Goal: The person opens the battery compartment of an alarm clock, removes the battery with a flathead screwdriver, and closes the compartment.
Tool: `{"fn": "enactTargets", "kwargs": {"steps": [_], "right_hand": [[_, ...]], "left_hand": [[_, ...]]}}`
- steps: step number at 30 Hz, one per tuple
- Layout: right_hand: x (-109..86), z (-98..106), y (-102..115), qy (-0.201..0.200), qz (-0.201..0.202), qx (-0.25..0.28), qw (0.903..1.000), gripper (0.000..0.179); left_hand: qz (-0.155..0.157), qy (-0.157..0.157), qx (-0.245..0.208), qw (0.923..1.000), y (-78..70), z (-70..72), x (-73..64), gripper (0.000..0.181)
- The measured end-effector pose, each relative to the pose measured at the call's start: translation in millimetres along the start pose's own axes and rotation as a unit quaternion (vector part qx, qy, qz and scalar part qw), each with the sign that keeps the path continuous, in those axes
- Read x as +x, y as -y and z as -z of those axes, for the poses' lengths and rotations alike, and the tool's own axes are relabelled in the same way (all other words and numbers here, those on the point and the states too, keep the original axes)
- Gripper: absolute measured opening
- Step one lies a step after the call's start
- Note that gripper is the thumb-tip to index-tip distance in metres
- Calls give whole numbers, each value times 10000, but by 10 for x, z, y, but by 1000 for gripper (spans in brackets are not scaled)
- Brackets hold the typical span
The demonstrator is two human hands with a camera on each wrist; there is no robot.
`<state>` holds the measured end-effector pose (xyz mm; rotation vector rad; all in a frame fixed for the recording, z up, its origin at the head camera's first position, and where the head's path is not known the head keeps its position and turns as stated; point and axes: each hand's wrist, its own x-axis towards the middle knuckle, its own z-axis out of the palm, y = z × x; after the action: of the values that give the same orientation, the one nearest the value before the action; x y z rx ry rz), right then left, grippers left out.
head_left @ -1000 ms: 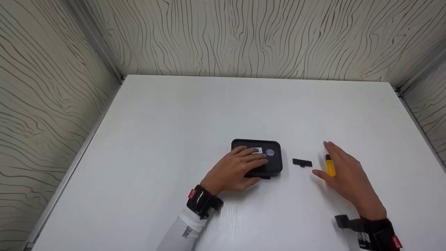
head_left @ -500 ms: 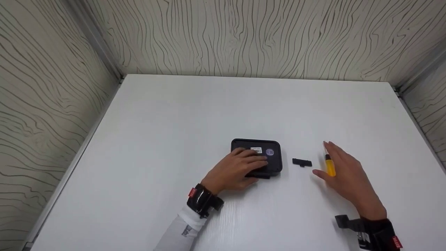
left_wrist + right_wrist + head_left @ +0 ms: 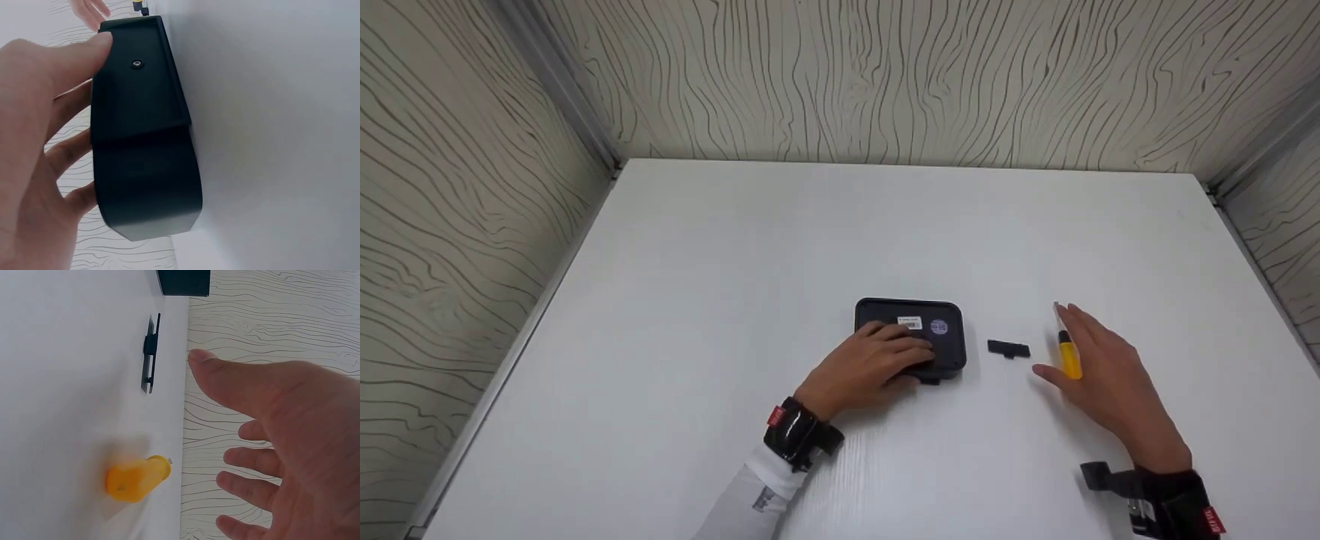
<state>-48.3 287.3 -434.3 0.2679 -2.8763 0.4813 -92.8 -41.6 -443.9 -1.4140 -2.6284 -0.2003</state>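
A black rounded-corner box (image 3: 952,349) lies on the white table, a white label and a round sticker on its upper face. My left hand (image 3: 870,367) rests on its near left part, fingers over the face and thumb at the near edge. The left wrist view shows the side of the box (image 3: 138,95), with a small screw in a recess beside the thumb. My right hand (image 3: 1102,375), fingers extended and thumb apart, is just above a yellow-handled screwdriver (image 3: 1069,356) and holds nothing. Between the hands lies a small black cover piece with a tab (image 3: 1009,349).
The white table (image 3: 735,262) ends at patterned walls (image 3: 885,82) at the back and on both sides. A metal frame strip (image 3: 521,352) runs along its left edge. Both wrists wear black camera straps (image 3: 795,431).
My left fingers have drawn back slightly over the box, so more of the white label shows. The right hand, screwdriver and cover piece stay where they were.
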Motion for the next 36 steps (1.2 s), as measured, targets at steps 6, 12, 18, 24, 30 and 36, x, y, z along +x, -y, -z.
{"fn": "enactTargets", "kwargs": {"steps": [6,12,18,24,30,36], "right_hand": [[-5,16,2,107,-87,-48,9999,91],[-6,31,1,225,-180,-63,9996,92],[-8,37,-3,255,-211,-45,9994,93],[-10,34,-19,214,-161,-79,9996,92],[-10,28,-28,215,-184,-100,9996,92],[-8,29,-33,213,-177,-116,9995,93]], "left_hand": [[-59,-95,194,9997,-10,22,19,36],[-29,-198,159,9997,-21,11,31,33],[-30,-306,-96,9995,-21,25,43,32],[-90,-320,-29,9994,-25,46,46,31],[58,-74,11,10000,-44,66,49,45],[175,-63,-30,9998,-55,85,48,50]]}}
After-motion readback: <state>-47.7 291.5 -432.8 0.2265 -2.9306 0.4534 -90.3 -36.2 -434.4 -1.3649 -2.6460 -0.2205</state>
